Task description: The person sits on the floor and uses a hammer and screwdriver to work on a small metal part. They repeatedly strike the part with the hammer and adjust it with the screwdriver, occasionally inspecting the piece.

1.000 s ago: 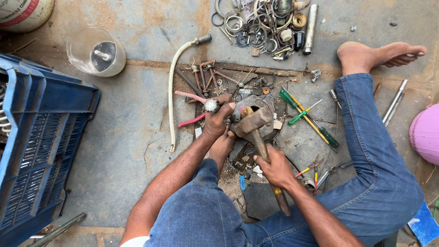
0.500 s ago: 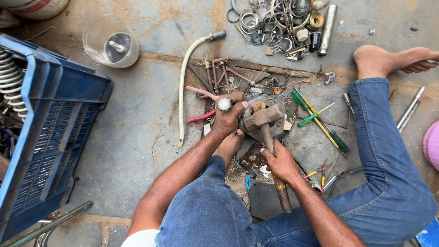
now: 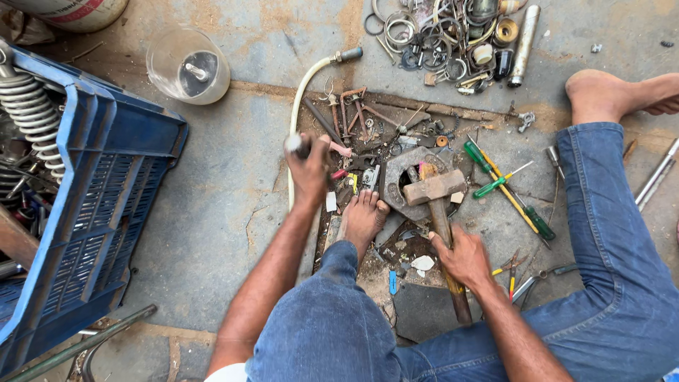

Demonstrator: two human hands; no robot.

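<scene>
The right hand [image 3: 463,256] is wrapped tight around the wooden handle of a big rusty metal hammer [image 3: 438,201]. The hammer's heavy head rests on a flat grey metal plate with a round hole [image 3: 402,185] in it, which lies on the concrete floor [image 3: 233,184]. The left hand [image 3: 309,166] is closed around a small round shiny metal piece [image 3: 294,143], and it is a bit blurry. Just beside this hand run the pink handles of a pair of pliers [image 3: 339,150]. Between the two hands sits the person's bare foot [image 3: 363,216], with its toes touching the plate.

A little farther out, right of the hammer, lie two green screwdrivers [image 3: 495,173] crossing each other. A long white hose with a dark metal end [image 3: 311,78] curves up past the left hand toward the far edge of the floor. Rusty old tools [image 3: 353,113] are spread out beyond the plate. Near the far right edge is a heap of metal rings and small parts [image 3: 445,35]. Near the far left is a clear plastic tub [image 3: 187,67]. Along the left edge stands a blue plastic crate [image 3: 106,191] with a grey coil spring [image 3: 32,113] inside. The person's other bare foot [image 3: 615,95] rests near the right edge.
</scene>
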